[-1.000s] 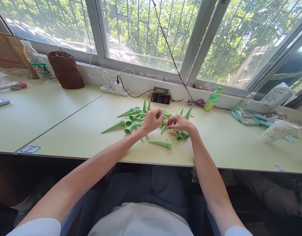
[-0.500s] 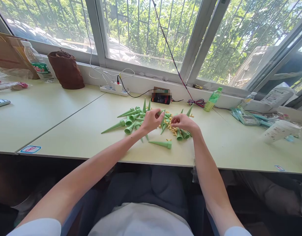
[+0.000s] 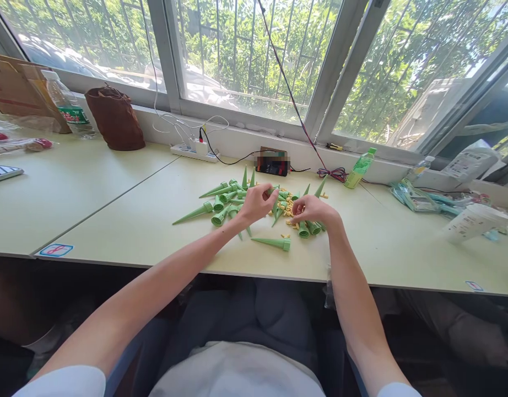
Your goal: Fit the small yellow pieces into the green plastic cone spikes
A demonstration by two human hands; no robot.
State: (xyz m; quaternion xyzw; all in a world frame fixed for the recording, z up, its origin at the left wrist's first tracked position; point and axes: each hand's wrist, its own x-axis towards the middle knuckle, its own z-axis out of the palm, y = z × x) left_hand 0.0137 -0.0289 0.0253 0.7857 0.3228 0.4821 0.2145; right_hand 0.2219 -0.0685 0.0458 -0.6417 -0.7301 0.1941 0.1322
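Note:
A heap of green plastic cone spikes (image 3: 221,199) lies on the pale desk (image 3: 125,220), mixed with small yellow pieces (image 3: 287,207). My left hand (image 3: 256,203) is closed around one green spike (image 3: 274,203) held over the heap. My right hand (image 3: 314,210) hovers just right of it with fingertips pinched over the yellow pieces; what it pinches is too small to name. One spike (image 3: 273,242) lies alone nearer to me.
A power strip (image 3: 194,152) with cables, a small dark device (image 3: 271,161) and a green bottle (image 3: 358,167) sit along the window sill. A brown pouch (image 3: 115,118) and water bottle (image 3: 68,106) stand far left. Packets (image 3: 419,198) lie at the right.
My right hand has drawn a little away from my left and dipped toward the yellow pieces. The view has shifted slightly.

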